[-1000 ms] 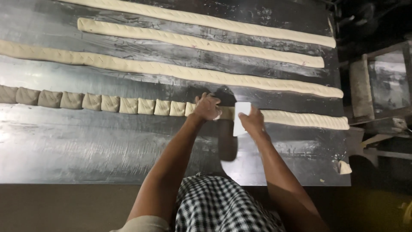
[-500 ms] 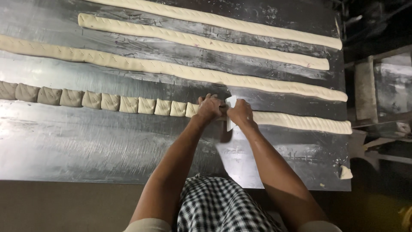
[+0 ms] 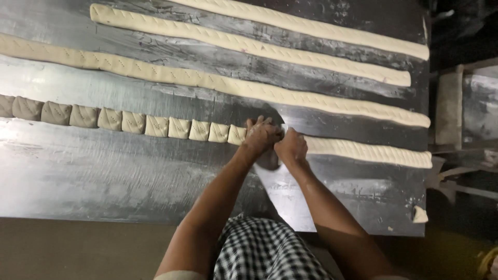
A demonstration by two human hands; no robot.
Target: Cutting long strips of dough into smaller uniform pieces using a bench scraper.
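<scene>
Both hands pressed together at frame centre on the nearest dough rope (image 3: 363, 151): left hand (image 3: 261, 135) curled over the cut end, right hand (image 3: 291, 146) clenched around a scraper handle, blade hidden behind the fingers. Row of cut pieces (image 3: 129, 122) running off toward 9 o'clock from the hands, roughly a dozen visible, touching or nearly so. Uncut stretch of that rope extending toward 3 o'clock, long axis left-right with slight downward tilt at the right end. More than half of this rope apparently chopped. Three more full ropes (image 3: 249, 92) lying untouched at 12 o'clock, parallel, same slant. Small dough scrap (image 3: 419, 214) at 4 o'clock near the metal table (image 3: 104, 176) edge. Checked cloth (image 3: 270, 254) at 6 o'clock.
</scene>
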